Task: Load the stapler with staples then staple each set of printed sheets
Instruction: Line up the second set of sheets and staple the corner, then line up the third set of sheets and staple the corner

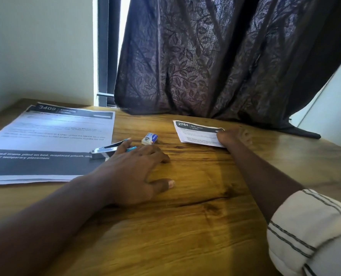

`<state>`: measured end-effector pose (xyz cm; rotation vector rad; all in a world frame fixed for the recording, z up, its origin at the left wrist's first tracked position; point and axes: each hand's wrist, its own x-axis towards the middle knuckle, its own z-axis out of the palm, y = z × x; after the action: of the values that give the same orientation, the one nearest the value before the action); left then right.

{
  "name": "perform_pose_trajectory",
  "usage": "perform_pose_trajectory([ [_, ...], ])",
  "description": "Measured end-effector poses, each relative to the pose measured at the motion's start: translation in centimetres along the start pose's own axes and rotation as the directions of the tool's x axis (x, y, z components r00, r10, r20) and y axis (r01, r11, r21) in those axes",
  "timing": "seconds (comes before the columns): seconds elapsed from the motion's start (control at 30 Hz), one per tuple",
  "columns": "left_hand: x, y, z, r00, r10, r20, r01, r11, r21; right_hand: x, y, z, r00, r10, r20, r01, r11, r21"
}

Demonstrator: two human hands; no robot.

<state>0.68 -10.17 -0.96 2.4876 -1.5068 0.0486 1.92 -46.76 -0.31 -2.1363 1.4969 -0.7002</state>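
A silver stapler (103,152) with a blue part lies open at the right edge of a large printed set headed 3409 (52,134), on the left of the wooden table (195,196). My left hand (133,168) lies flat, its fingers spread, and its fingertips touch the stapler's rear end. A small box of staples (149,138) sits just right of the stapler. Farther right lies a smaller printed set headed 2764 (195,132). My right hand (235,136) grips that set's right edge, with the thumb on top of the paper.
A dark patterned curtain (215,62) hangs down onto the back of the table behind the 2764 set. A window frame (106,56) and a pale wall stand at the back left. Bare wood lies between my two arms.
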Motion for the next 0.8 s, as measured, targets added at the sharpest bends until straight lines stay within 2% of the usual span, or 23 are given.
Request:
perform_pose_trajectory([
  [0.07, 0.0, 0.0, 0.1, 1.000, 0.000, -0.003, 0.000, 1.000, -0.012, -2.4, -0.7, -0.8, 1.000, -0.002, -0.023, 0.001, 0.998, -0.055],
  [0.2, 0.1, 0.0, 0.0, 1.000, -0.001, 0.000, 0.001, 1.000, -0.015, 2.2, 0.1, 2.5, 0.997, -0.068, 0.019, 0.069, 0.996, -0.049],
  [0.27, 0.1, 0.0, 0.0, 1.000, 0.001, 0.002, -0.001, 1.000, -0.017, 0.6, -0.4, 1.6, 0.992, -0.076, -0.097, 0.073, 0.997, -0.032],
  [0.33, 0.1, 0.0, 0.0, 1.000, 0.005, -0.002, -0.005, 1.000, -0.014, -3.2, -1.0, -0.4, 0.948, -0.224, -0.226, 0.206, 0.974, -0.098],
  [0.37, 0.1, 0.0, 0.1, 1.000, 0.006, -0.004, -0.006, 1.000, -0.012, -4.3, -1.1, -1.0, 0.919, -0.310, -0.242, 0.296, 0.951, -0.095],
  [0.43, 0.0, -0.1, 0.2, 1.000, 0.003, -0.008, -0.003, 1.000, -0.016, -5.9, -1.1, -1.4, 0.874, -0.459, -0.157, 0.463, 0.886, -0.014],
  [0.57, -0.1, 0.0, 0.1, 1.000, -0.002, -0.009, 0.002, 1.000, -0.018, -8.8, -1.4, -1.0, 0.807, -0.581, 0.105, 0.589, 0.805, -0.073],
  [0.7, -0.2, 0.1, 0.0, 1.000, -0.008, 0.004, 0.008, 1.000, -0.010, -9.4, -1.2, 0.0, 0.783, -0.542, 0.305, 0.603, 0.782, -0.156],
  [0.8, -0.2, 0.2, -0.1, 1.000, -0.012, 0.002, 0.012, 1.000, -0.010, -9.4, -1.2, 0.0, 0.784, -0.488, 0.384, 0.592, 0.773, -0.226],
])
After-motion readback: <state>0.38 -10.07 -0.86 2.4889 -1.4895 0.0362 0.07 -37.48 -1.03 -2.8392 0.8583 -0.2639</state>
